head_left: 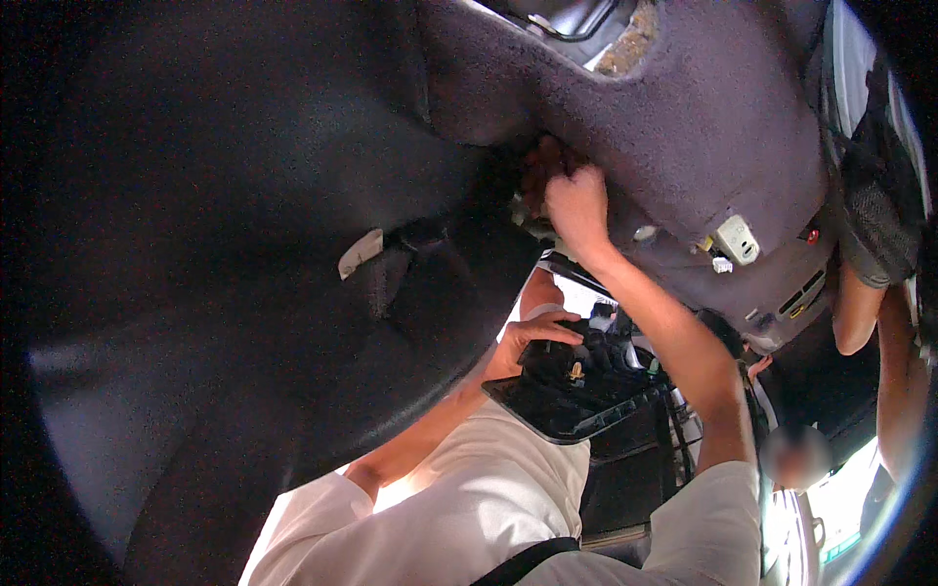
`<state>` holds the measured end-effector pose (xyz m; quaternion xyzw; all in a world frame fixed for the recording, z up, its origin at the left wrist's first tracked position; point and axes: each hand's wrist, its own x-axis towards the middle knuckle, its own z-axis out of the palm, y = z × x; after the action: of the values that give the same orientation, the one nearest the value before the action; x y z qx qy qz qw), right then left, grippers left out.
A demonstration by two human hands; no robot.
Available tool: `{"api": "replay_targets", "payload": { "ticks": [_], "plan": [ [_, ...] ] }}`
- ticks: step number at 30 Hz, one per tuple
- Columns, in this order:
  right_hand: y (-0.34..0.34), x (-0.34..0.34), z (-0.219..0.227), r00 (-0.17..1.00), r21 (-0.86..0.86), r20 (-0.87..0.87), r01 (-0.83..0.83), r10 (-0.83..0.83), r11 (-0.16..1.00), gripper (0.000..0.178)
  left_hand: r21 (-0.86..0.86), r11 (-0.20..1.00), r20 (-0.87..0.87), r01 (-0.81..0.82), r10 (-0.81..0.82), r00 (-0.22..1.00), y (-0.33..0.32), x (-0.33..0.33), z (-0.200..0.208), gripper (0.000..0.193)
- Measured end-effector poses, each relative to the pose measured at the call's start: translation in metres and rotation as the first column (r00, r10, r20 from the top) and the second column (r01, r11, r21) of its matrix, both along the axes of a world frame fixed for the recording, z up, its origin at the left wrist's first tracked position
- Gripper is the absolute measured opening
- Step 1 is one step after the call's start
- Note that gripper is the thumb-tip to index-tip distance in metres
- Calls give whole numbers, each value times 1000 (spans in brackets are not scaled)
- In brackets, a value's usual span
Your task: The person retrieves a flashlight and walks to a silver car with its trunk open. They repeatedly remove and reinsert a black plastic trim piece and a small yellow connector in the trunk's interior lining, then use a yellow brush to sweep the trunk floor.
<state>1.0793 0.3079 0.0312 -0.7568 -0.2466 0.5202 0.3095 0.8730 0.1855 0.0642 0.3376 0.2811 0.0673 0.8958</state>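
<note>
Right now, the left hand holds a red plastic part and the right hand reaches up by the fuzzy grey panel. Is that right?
Not quite: the plastic part in the left hand is black, as the head view shows. The right hand does reach up by the fuzzy grey panel.

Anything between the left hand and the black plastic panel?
Nothing visible: the left hand touches the black moulded plastic panel directly, at its upper left. The bare right forearm crosses the view at the panel's upper right, away from that contact.

A black molded panel (588,393) tilts against left fingers (557,330).
</note>
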Motion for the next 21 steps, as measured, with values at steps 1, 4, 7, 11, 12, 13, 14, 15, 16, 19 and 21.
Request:
{"api": "replay_targets", "payload": {
  "ticks": [1,4,7,11,12,13,14,15,16,19,21],
  "plan": [
    [-1,-1,0,947,-117,-211,224,-244,968,27,31,1000,-14,6,-5,1000,-1,-2,0,40],
    [1,-4,5,990,-146,-43,130,-138,981,27,33,998,85,53,-56,995,1,-5,-8,55],
    [-2,0,24,684,57,639,-498,352,865,24,72,991,26,110,-112,993,0,-8,-11,50],
    [-3,14,48,92,232,966,-726,-243,648,33,90,990,-72,111,-105,992,0,-7,-2,49],
    [-2,20,52,24,243,953,-660,-303,711,42,86,991,-65,103,-97,993,1,-5,1,49],
    [2,26,50,33,215,971,-545,-235,810,51,81,992,-55,97,-92,994,4,-5,2,49],
    [5,32,49,51,117,993,-490,-106,864,48,81,993,-41,91,-88,995,6,-3,3,49],
    [7,38,47,93,-11,994,-401,52,916,45,80,993,-29,90,-88,996,8,-2,4,49],
    [12,39,43,-5,-13,1000,-437,12,899,44,78,993,-21,94,-92,995,10,-2,5,49],
    [20,40,27,-170,32,978,-442,-119,897,41,84,992,-11,99,-99,995,12,-3,3,48],
    [18,41,21,-170,61,974,-452,-153,890,39,89,990,-18,112,-111,994,11,-5,2,48]
  ]
}}
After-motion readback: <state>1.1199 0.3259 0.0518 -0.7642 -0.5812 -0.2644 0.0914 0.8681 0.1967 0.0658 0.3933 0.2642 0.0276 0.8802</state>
